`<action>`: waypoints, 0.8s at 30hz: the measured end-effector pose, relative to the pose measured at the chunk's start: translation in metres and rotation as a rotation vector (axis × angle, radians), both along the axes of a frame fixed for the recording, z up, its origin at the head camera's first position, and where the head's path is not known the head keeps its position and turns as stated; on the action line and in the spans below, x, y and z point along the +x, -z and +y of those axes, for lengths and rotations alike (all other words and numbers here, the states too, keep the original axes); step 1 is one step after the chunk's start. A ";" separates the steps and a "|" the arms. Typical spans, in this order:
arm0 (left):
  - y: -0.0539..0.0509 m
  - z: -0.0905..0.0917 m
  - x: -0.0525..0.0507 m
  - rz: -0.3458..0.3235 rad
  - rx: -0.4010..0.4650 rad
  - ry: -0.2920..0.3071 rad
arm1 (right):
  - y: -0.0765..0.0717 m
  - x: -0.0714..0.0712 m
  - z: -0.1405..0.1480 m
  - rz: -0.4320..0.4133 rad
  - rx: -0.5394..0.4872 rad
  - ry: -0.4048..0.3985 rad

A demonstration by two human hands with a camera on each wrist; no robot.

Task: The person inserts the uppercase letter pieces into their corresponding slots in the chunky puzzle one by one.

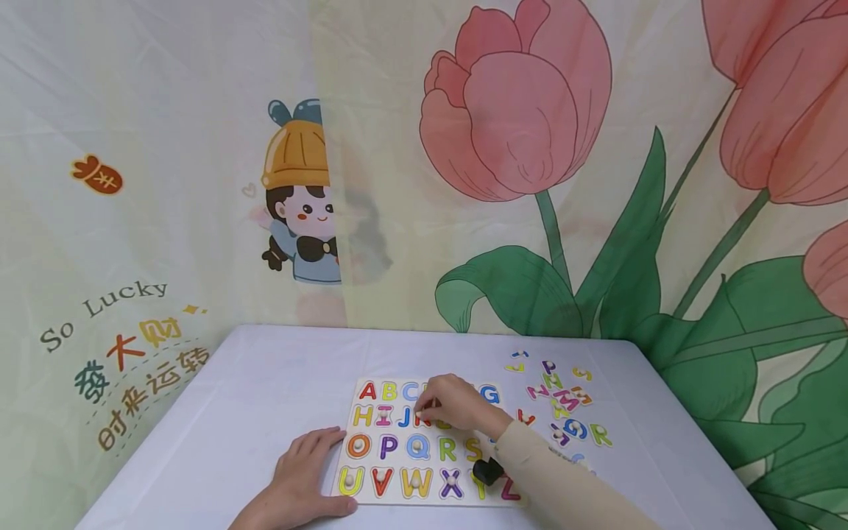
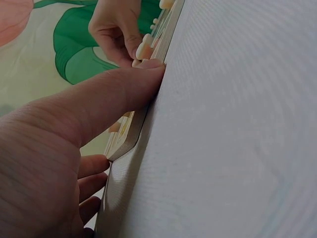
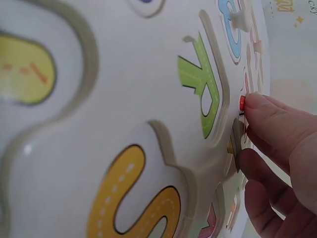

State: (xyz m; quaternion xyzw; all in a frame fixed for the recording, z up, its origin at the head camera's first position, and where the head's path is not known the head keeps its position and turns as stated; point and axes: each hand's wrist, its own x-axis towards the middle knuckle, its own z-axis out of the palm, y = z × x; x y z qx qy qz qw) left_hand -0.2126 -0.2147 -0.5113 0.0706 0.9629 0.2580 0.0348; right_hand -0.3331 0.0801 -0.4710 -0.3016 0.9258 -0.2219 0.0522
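A white alphabet board [image 1: 346, 460] lies on the table, with colored letters and small knobs on several of them. My left hand [image 1: 298, 471] spreads beside its left edge; in the left wrist view the thumb of that hand [image 2: 54, 124] rests on the board's rim [image 2: 130, 141], fingers extended. Over the second row, my right hand [image 1: 457, 405] pinches the red K piece [image 1: 420, 419] between thumb and finger. The right wrist view shows the right hand [image 3: 282, 153] at a bit of red [image 3: 242, 103], mostly hidden by the thumb. Whether the K sits fully in its recess, I cannot tell.
Loose letter pieces lie scattered right of the board, among them a green R [image 1: 601, 434], a blue G [image 1: 576, 429] and a purple P [image 1: 548, 366]. A black device [image 1: 488, 471] is at my right wrist. A printed curtain [image 1: 384, 147] hangs behind the table [image 1: 265, 383].
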 end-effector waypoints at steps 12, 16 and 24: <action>-0.001 -0.001 0.000 0.004 0.011 0.010 | -0.012 0.000 0.027 0.005 -0.080 0.015; -0.001 -0.001 0.000 0.005 0.007 0.015 | -0.016 -0.010 0.058 0.053 -0.137 0.101; 0.003 -0.001 -0.001 0.009 0.004 0.009 | -0.023 -0.041 0.138 0.107 -0.089 0.216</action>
